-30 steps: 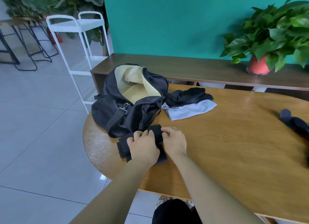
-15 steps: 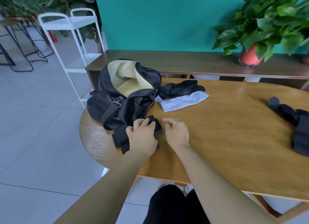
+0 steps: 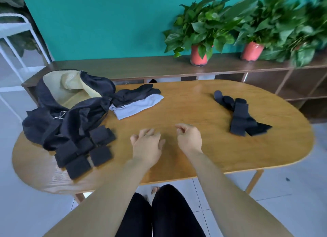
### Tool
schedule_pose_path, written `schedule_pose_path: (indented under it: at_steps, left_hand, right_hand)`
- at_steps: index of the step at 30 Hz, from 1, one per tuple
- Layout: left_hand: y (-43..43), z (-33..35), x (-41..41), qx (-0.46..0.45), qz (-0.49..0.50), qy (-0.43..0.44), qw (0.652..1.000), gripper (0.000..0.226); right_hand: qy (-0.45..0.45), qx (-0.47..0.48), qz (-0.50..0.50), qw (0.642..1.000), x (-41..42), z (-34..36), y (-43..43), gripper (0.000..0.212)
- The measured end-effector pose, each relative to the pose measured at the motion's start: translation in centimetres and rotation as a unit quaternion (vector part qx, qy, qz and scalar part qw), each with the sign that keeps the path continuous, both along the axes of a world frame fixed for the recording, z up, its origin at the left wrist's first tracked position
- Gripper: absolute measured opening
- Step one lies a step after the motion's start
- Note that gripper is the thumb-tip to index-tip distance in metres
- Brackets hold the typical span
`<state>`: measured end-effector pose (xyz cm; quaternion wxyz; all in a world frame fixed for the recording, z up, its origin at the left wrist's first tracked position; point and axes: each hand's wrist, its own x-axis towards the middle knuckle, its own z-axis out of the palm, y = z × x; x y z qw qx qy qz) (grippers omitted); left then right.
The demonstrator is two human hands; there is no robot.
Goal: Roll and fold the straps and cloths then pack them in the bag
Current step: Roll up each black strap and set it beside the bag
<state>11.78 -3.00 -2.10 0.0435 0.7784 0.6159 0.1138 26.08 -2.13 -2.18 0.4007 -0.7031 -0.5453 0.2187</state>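
A black bag (image 3: 58,116) with a pale yellow lining lies open at the table's far left. In front of it sit several folded black straps (image 3: 83,153) in a loose cluster. A grey cloth (image 3: 138,105) and a black cloth (image 3: 136,93) lie just right of the bag. More black straps (image 3: 238,114) lie unrolled at the far right. My left hand (image 3: 147,144) and my right hand (image 3: 189,137) hover over the bare middle of the wooden table (image 3: 194,157), fingers loosely curled, holding nothing.
A low dark wooden shelf (image 3: 141,67) runs behind the table against a teal wall, with potted plants in red pots (image 3: 199,57) on it. A white metal rack (image 3: 12,42) stands at the far left. My knees are under the table's near edge.
Both hands have let go of the folded strap by the bag and moved right to the table's middle. The view has swung right, bringing the straps at the right side into sight.
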Motion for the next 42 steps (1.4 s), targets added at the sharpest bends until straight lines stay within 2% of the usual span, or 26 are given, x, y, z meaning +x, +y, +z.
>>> schedule_pose_path:
  at_steps: [4, 8, 13, 16, 27, 31, 35, 38, 42]
  left_hand:
    - [0.5, -0.3, 4.9, -0.003, -0.055, 0.015, 0.998, 0.035]
    - [1.2, -0.7, 8.8, -0.001, -0.098, 0.021, 0.995, 0.036]
    - [2.1, -1.1, 12.2, -0.010, -0.132, 0.024, 0.991, 0.038]
    - [2.5, -1.5, 13.3, -0.014, -0.139, 0.023, 0.990, 0.040]
    - [2.6, -2.4, 12.6, -0.007, -0.118, 0.007, 0.993, 0.040]
    - [2.2, -2.2, 11.3, -0.010, -0.118, 0.001, 0.993, 0.039]
    - [2.1, -1.7, 10.3, 0.012, -0.133, -0.002, 0.991, 0.038]
    - [2.2, -1.2, 10.4, 0.019, -0.144, -0.023, 0.989, 0.035]
    - [2.9, -0.4, 11.7, -0.006, -0.117, -0.026, 0.993, 0.037]
  right_hand:
    - [-0.031, 0.016, -0.045, 0.998, 5.4, 0.2, 0.0, 0.029]
    - [-0.146, 0.003, -0.127, 0.981, 10.9, 0.0, 0.1, 0.032]
    - [-0.225, -0.131, -0.156, 0.953, 15.4, -1.1, 0.3, 0.038]
    - [-0.233, -0.172, -0.131, 0.948, 15.7, -2.0, 0.2, 0.037]
    - [-0.215, -0.075, -0.029, 0.973, 10.2, -3.0, -1.9, 0.031]
    - [-0.163, -0.064, 0.008, 0.984, 8.7, -2.8, -2.0, 0.030]
    - [-0.094, 0.011, -0.072, 0.993, 9.9, -2.0, -1.5, 0.032]
    - [-0.130, 0.003, -0.130, 0.983, 12.0, -1.3, -0.9, 0.035]
    - [-0.182, -0.059, -0.137, 0.972, 13.5, -1.5, 0.4, 0.037]
